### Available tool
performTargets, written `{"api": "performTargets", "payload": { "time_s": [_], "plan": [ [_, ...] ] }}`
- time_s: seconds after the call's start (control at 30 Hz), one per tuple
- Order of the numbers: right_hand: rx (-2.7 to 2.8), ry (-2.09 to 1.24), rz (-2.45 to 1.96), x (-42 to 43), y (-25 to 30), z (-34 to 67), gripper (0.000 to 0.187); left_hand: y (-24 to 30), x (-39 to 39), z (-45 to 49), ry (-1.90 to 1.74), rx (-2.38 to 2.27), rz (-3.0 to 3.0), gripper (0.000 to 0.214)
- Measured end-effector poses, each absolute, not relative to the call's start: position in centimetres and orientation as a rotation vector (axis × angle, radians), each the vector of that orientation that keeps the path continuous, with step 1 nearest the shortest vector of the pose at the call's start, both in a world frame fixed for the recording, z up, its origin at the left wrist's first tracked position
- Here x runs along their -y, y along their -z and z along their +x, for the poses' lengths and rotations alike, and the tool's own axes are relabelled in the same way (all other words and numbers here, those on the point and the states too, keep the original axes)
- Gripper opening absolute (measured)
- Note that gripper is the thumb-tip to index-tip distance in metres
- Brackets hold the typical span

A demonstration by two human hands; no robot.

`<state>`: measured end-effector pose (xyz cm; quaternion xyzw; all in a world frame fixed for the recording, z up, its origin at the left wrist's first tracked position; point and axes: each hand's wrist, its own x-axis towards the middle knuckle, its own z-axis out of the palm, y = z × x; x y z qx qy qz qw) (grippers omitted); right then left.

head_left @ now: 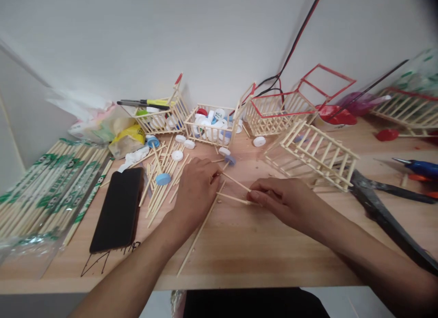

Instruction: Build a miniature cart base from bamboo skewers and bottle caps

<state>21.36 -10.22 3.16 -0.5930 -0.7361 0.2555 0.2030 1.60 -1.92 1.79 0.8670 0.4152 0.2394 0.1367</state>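
Observation:
Two thin wooden sticks point(237, 181) stretch between my hands, spaced a little apart. My left hand point(197, 188) is closed around their left ends, its fingertips partly hidden. At the right, my right hand point(280, 197) pinches the other ends between thumb and fingers. A longer loose stick point(195, 242) lies slanted on the table, passing under my left hand. Just beyond the hands is a blue bottle cap point(230, 159) with a stick by it. A slatted stick frame point(316, 156) rests tilted past my right hand.
Small stick carts point(212, 135) line the wall, one full of bottle caps. Loose sticks point(164, 181), a phone point(118, 211) and wrapped chopsticks point(51, 190) lie left. Black-handled pliers point(386, 217) and a blue-handled tool point(419, 167) lie right. Red-trimmed cart point(284, 110) stands behind.

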Motion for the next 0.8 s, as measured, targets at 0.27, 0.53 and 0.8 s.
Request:
{"api": "performTargets", "payload": {
  "time_s": [0.27,0.53,0.8],
  "plan": [
    [2.054,-0.725,-1.700,10.13,-3.73,21.26,0.031,-1.93,1.96,1.68,-0.681,-1.210,2.514,0.013],
    [2.061,-0.747,-1.700,9.94,-3.67,21.42,0.031,-1.73,1.94,1.59,-0.695,-1.194,2.508,0.013],
    [2.041,-0.762,-1.704,9.95,-3.27,21.57,0.030,-1.64,1.85,1.58,-0.695,-1.201,2.486,0.015]
  ]
}}
